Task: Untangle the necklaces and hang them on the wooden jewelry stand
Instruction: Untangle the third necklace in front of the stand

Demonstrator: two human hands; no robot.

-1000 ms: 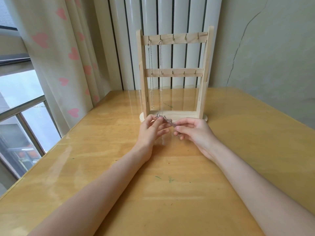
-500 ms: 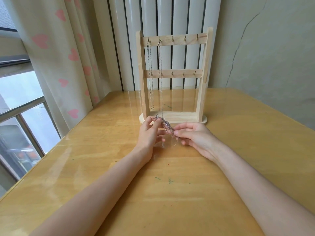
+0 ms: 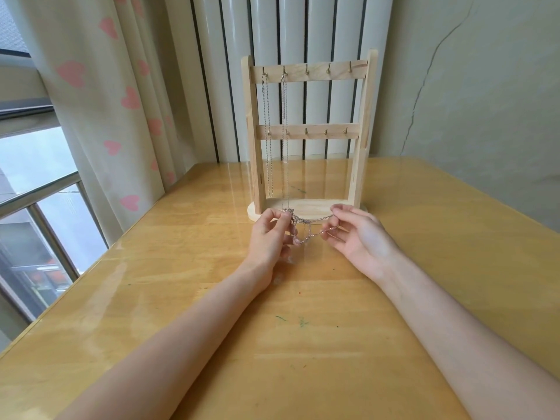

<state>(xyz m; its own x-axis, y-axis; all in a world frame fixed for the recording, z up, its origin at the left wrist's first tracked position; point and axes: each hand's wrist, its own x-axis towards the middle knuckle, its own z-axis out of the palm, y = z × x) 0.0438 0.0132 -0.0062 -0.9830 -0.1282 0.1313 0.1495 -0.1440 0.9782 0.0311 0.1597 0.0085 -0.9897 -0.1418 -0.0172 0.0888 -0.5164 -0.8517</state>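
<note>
— Position of stand?
— Wooden jewelry stand (image 3: 309, 137) upright at far side of surface (image 3: 424, 268), in front of white ribbed panel (image 3: 303, 31). Two rails of small hooks. Heart-print curtain (image 3: 100, 95) and window (image 3: 33, 189) to left of stand.

— Items already hung?
— Two silver chains: first hanging necklace (image 3: 267, 140) on leftmost top hook, ending above stand base; second hanging necklace (image 3: 285, 140) on next hook, reaching down to level of stand base, just above left fingers.

— Remaining work piece?
— Tangled necklaces (image 3: 304, 230), held clear of surface just in front of stand base, stretched between both hands. Knotted clump nearest left fingertips; loose loop sagging below taut strand.

— Left hand?
— Left hand (image 3: 269, 234) fingers curled, thumb and forefinger pinching knotted end of tangle.

— Right hand?
— Right hand (image 3: 357, 234) palm turned inward, fingers partly curled, fingertips pinching opposite end of chain.

— Contact with stand?
— Neither hand touching stand; both just in front of base. Number of chains in tangle: cannot tell.
</note>
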